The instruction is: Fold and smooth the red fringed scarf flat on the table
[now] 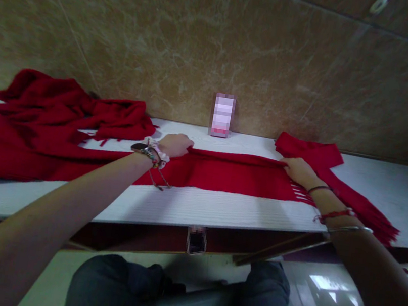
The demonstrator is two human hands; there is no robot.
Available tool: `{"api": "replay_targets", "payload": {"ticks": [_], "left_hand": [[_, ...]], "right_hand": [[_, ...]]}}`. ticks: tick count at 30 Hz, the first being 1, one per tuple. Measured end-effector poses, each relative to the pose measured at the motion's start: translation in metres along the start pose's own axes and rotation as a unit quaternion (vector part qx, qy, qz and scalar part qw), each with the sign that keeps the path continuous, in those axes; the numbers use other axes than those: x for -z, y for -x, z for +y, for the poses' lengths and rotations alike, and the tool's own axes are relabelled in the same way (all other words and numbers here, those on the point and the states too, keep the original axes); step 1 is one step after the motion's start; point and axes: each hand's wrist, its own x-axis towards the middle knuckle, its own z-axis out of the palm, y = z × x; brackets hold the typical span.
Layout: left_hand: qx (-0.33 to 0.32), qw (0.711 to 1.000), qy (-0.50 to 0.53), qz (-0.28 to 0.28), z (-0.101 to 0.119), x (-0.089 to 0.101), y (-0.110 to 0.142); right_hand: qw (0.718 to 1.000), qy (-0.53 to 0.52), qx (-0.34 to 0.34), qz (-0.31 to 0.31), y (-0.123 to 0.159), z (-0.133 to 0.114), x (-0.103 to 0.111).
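A long red scarf [239, 176] lies stretched flat across the white table, its far edge drawn straight between my two hands. My left hand [176, 145] pinches that far edge near the middle of the table. At the fringed right end, my right hand [301, 171] grips the same edge. White gaps show between the strands of the fringe, partly hidden by my right wrist. Leftward, the scarf runs on under my left forearm into loose red cloth.
A crumpled heap of red cloth [58, 100] lies at the left by the brown marbled wall [189, 43]. Another red scarf [357, 201], folded and fringed, is at the right. A blurred-out phone-like object [222, 116] leans against the wall. The white table [196, 205] has its edge before my knees.
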Motion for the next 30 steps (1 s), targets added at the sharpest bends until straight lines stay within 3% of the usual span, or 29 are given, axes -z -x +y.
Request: {"api": "replay_targets", "payload": {"ticks": [6, 13, 15, 17, 20, 23, 25, 27, 30], "left_hand": [[-0.01, 1.0, -0.021, 0.012, -0.006, -0.013, 0.007], [-0.005, 0.986, -0.058, 0.155, -0.019, -0.038, -0.001], [-0.041, 0.984, -0.039, 0.167, -0.013, -0.043, 0.001], [-0.066, 0.983, 0.0, 0.172, -0.001, -0.049, 0.005], [-0.05, 0.984, 0.072, 0.154, 0.016, -0.057, 0.012], [-0.019, 0.988, 0.126, 0.088, 0.02, -0.064, 0.016], [-0.005, 0.989, 0.135, 0.059, 0.016, -0.067, 0.017], [0.005, 0.99, 0.13, 0.051, 0.008, -0.07, 0.02], [0.015, 0.991, 0.122, 0.045, -0.005, -0.074, 0.03]], "right_hand": [[0.998, 0.018, -0.023, -0.054, -0.002, -0.007, 0.003], [0.992, 0.026, -0.109, 0.058, -0.012, -0.024, 0.001], [0.991, 0.004, -0.064, 0.119, -0.014, -0.039, -0.001], [0.986, -0.056, 0.034, 0.156, -0.013, -0.065, -0.002], [0.965, -0.147, 0.162, 0.142, -0.009, -0.118, 0.001], [0.955, -0.18, 0.209, 0.105, -0.007, -0.171, 0.005], [0.958, -0.177, 0.215, 0.076, -0.007, -0.189, 0.004], [0.965, -0.158, 0.201, 0.056, -0.004, -0.184, -0.002], [0.982, -0.12, 0.138, 0.041, 0.007, -0.137, -0.02]]}}
